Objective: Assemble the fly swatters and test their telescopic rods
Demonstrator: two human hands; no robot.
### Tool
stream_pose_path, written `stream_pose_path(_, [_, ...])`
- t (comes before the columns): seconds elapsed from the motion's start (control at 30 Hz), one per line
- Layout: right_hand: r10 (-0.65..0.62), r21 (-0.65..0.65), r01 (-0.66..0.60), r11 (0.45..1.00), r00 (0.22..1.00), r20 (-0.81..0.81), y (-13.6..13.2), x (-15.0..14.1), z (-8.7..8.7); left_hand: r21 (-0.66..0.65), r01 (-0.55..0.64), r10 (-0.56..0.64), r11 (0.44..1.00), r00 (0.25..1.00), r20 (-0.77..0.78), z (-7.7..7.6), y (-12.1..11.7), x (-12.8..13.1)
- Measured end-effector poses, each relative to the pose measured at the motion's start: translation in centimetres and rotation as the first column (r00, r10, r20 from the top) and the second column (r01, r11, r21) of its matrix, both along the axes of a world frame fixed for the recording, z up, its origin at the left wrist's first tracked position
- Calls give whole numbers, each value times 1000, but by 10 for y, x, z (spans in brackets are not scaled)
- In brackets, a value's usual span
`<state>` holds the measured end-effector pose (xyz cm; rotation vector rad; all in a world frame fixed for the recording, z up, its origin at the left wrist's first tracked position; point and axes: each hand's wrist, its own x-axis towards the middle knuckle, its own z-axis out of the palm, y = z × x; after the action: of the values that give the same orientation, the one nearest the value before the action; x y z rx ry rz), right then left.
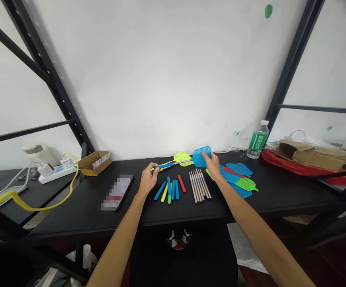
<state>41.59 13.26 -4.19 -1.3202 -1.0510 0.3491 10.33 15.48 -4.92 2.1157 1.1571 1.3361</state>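
Both my hands hold a blue fly swatter (202,156) over the table. My left hand (149,178) is closed on its blue handle end, and my right hand (213,164) pinches the mesh head. A thin metal rod joins the two ends. Behind it lies a yellow fly swatter (182,158), whose handle runs toward my left fingers; I cannot tell if they touch it. Below are several loose handles (176,189) in blue, yellow, green and red. Beside them several metal rods (199,186) lie in a row. Under my right forearm, loose swatter heads (244,184) overlap in a pile.
A phone (119,193) lies left on the black table (80,215), near an open cardboard box (95,162). At the back right stands a water bottle (258,140). Further right are a torn carton (310,154) and red plastic (272,160). A yellow cable (62,205) hangs across the left.
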Motion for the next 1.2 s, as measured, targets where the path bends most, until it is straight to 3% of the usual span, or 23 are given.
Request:
stream_pose_path(0.13, [-4, -7, 4, 1000, 999, 38, 5, 1, -4, 23, -48, 49, 999, 997, -52, -2, 0, 0])
stream_pose_path(0.33, [-12, -40, 15, 999, 998, 67, 13, -1, -9, 157, -68, 95, 985, 980, -175, -4, 2, 3])
stream_pose_path(0.43, [-25, -48, 27, 998, 999, 46, 14, -2, -10, 167, -101, 136, 981, 968, -211, -3, 3, 2])
stream_pose_path(0.63, [-45, -54, 46, 997, 999, 26, 15, 0, -12, 143, -67, 108, 987, 947, -303, -2, 0, 2])
stream_pose_path(0.93, [-12, -16, 12, 1000, 1000, -6, 12, -5, -7, 138, -311, 339, 940, 896, -288, -6, 6, -4])
stream_pose_path(1.2, [30, -21, -29, 999, 999, 35, 8, -9, -5, 168, -362, 398, 917, 805, -439, -11, 7, -3])
